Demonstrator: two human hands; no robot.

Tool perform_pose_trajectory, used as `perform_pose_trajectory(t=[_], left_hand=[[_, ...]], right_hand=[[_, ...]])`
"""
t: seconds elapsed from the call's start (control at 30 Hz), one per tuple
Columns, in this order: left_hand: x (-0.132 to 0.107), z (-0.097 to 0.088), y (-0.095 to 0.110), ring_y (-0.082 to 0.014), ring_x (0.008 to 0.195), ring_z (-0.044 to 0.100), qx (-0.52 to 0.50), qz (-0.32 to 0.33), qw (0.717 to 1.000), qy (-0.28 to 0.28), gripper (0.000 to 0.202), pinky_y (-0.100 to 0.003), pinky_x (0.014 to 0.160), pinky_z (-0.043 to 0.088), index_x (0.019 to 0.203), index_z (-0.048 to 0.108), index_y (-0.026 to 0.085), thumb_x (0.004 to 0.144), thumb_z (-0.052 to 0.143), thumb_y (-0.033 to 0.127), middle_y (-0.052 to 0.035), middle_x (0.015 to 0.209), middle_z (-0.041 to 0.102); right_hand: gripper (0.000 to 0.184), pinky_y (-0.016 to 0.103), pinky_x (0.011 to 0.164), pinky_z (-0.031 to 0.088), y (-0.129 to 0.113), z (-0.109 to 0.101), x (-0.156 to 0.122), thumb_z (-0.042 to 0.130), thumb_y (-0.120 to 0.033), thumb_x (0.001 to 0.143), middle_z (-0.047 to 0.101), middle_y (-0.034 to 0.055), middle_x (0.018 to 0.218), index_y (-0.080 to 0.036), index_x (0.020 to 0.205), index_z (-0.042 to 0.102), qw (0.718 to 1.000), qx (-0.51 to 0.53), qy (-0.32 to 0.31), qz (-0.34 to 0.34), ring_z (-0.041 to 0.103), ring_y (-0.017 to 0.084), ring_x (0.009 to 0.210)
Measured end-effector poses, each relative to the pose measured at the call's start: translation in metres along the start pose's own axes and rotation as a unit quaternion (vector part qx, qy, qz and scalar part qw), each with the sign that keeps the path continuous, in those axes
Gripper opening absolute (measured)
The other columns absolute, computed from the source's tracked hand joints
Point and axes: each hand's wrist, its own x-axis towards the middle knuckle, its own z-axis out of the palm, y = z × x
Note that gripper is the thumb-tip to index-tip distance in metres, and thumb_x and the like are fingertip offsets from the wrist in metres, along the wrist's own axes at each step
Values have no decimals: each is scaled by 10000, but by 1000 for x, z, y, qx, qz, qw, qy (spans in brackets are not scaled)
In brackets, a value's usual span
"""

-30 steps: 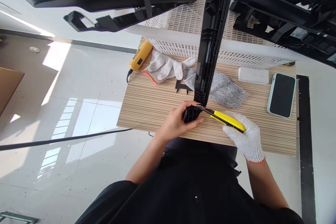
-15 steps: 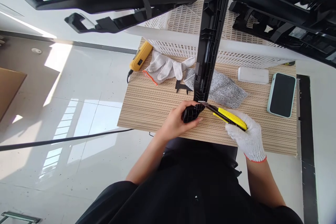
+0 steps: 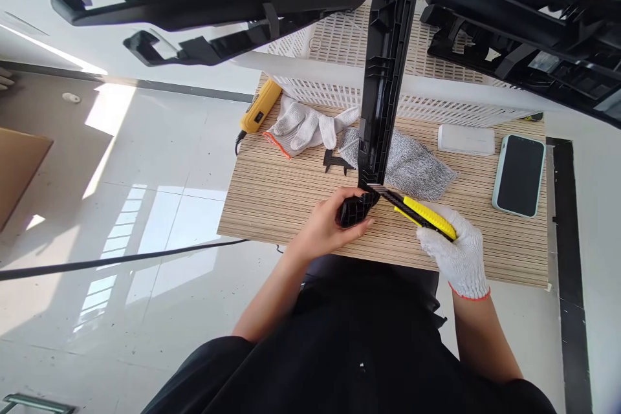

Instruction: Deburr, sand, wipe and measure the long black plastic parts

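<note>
A long black plastic trim part point(image 3: 385, 65) stands on end on the striped wooden table point(image 3: 291, 200), its upper length running out of the top of the picture. My bare left hand point(image 3: 326, 223) is closed round the part's lower end. My right hand point(image 3: 456, 255), in a white knit glove, grips a yellow utility knife point(image 3: 423, 217). The knife's blade tip touches the part's edge just above my left fingers.
Behind the part lie a grey glove point(image 3: 412, 165), a white glove point(image 3: 303, 126), a yellow corded tool point(image 3: 259, 110) and a small black clip point(image 3: 334, 160). A phone point(image 3: 519, 174) and a white box point(image 3: 466, 140) lie right. A white basket point(image 3: 436, 94) holds more black parts point(image 3: 524, 26).
The knife blade has slid a little up along the part's edge, and my right hand has shifted slightly with it. My left hand has stayed in place.
</note>
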Motion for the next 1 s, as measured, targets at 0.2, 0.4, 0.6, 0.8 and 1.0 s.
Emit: perform_pose_trajectory(t=[0.2, 0.4, 0.6, 0.8, 1.0], left_hand=[[1, -3, 5, -156, 788, 656, 6, -1, 1000, -13, 385, -256, 697, 510, 1173, 589, 212, 857, 719, 390, -33, 951, 708], [2, 1, 2, -139, 779, 652, -115, -6, 993, 17, 269, -254, 646, 522, 1078, 487, 232, 921, 668, 356, -41, 1007, 664], [2, 6, -2, -131, 778, 689, -252, -20, 967, -25, 614, -277, 688, 565, 1374, 223, 314, 940, 658, 299, -24, 999, 637], [2, 3, 0, -170, 784, 682, -223, -97, 969, -51, 335, -292, 687, 575, 1088, 512, 214, 902, 683, 434, -34, 890, 667], [-2, 2, 3, -134, 520, 532, -185, -161, 969, 10, 459, -261, 462, 436, 770, 494, 199, 882, 608, 629, 22, 588, 526]], right_hand=[[379, 270, 530, 548, -1, 6, -2, 775, -326, 781, 735, 12, 801, -252, 1151, 751, 997, 72, 31, 9, 638, 146, 606], [342, 236, 380, 392, 1, 10, -4, 725, -252, 774, 569, -48, 555, -213, 1113, 740, 980, 164, 109, 11, 454, 104, 444], [377, 258, 420, 447, 4, 9, -4, 725, -285, 781, 691, 4, 726, -212, 1151, 733, 989, 117, 94, 1, 536, 122, 508], [398, 267, 445, 480, 6, 8, -5, 716, -312, 791, 713, 13, 764, -218, 1178, 724, 992, 98, 79, -6, 557, 128, 525], [408, 271, 475, 520, 6, 6, -5, 729, -321, 794, 736, 28, 806, -209, 1186, 725, 993, 98, 71, -4, 612, 146, 567]])
